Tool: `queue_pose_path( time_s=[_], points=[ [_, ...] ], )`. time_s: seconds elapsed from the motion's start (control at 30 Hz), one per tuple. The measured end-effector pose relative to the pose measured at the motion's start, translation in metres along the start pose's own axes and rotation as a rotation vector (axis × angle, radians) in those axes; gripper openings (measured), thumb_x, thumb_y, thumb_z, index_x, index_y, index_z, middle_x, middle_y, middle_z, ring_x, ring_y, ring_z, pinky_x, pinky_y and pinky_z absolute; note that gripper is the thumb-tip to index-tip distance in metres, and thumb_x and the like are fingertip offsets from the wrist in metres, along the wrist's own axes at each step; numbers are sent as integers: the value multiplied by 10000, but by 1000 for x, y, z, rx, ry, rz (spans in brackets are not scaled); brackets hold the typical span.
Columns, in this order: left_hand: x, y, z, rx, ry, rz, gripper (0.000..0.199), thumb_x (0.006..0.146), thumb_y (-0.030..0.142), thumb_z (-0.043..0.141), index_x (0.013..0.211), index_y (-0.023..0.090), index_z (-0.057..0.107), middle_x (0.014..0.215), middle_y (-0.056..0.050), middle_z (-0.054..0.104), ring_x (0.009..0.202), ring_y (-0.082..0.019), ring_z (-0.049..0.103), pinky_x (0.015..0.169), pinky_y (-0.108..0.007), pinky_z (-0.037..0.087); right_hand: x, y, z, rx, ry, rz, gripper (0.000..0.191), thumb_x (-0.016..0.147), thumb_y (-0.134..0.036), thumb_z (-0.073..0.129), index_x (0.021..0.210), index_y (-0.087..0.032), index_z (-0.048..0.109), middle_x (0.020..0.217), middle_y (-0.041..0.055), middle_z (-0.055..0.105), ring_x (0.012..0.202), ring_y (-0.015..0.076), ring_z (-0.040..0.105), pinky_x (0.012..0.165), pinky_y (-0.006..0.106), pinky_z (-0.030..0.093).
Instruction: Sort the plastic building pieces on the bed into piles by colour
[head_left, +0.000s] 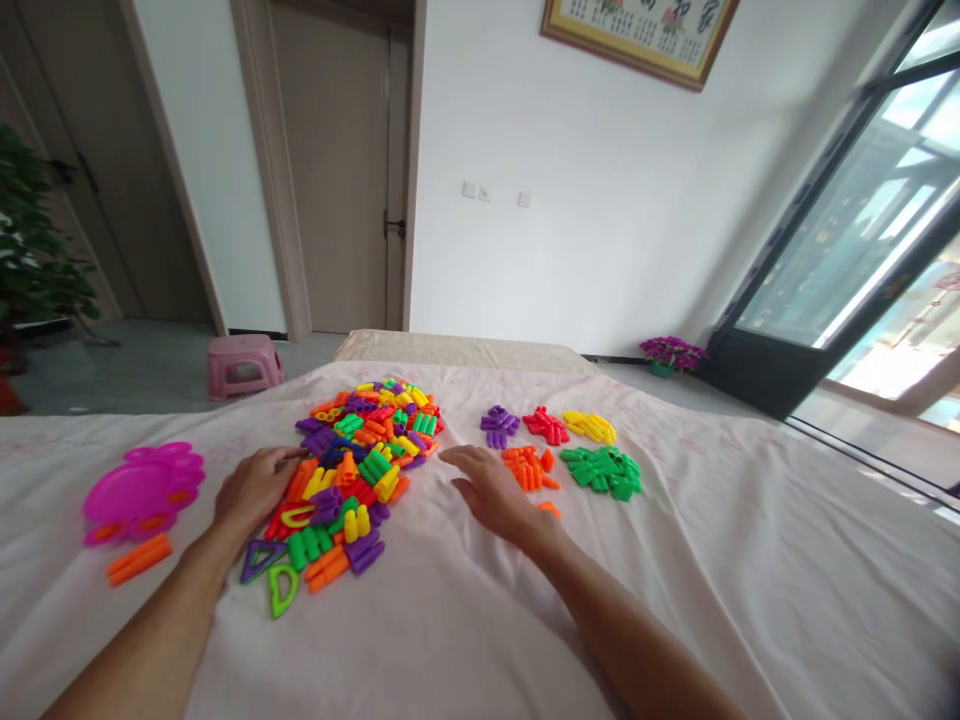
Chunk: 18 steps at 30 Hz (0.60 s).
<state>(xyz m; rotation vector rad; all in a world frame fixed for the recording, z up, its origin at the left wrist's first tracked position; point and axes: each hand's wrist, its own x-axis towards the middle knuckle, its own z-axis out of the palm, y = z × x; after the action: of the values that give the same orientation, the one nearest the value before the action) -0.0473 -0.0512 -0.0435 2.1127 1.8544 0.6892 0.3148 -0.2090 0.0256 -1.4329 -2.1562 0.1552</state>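
A large mixed heap of colourful plastic pieces (375, 450) lies left of centre on the cloth. My left hand (259, 485) rests against the heap's left edge, fingers apart, with no piece visible in it. Between the heap and the sorted piles is my right hand (484, 485), its fingers spread and nothing seen in them. Just beyond it sits an orange pile (529, 468). Purple (499, 425), red (546, 426), yellow (589, 427) and green (604, 470) piles lie around that one, grouped by colour.
A magenta plate (139, 492) lies at the left, an orange piece (140, 560) in front of it. Purple (262, 558) and green (283, 590) flat shapes lie at the heap's near edge. A pink stool (244, 366) stands on the floor behind the table.
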Motion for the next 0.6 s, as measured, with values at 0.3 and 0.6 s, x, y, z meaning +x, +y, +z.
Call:
queue_pose_path(
  time_s=[0.3,0.6],
  points=[
    [1,-1,-1,-51,-13,-27,488,925,502,450,1185,249,777,1344,-86,710,1214,-308,644,990,-378,501,47,-31,55,-144,-125,-147,220,999,-219,576,1193,-243,677,1175,77,682,1108,211,597,932,320,508],
    [7,-11,3,7,-90,-42,565,974,561,346,1280,270,721,1419,-70,658,1244,-294,619,1001,-362,466,39,-14,31,58,65,129,166,971,-283,605,1104,-200,660,1013,41,707,910,175,657,797,274,510]
  ],
)
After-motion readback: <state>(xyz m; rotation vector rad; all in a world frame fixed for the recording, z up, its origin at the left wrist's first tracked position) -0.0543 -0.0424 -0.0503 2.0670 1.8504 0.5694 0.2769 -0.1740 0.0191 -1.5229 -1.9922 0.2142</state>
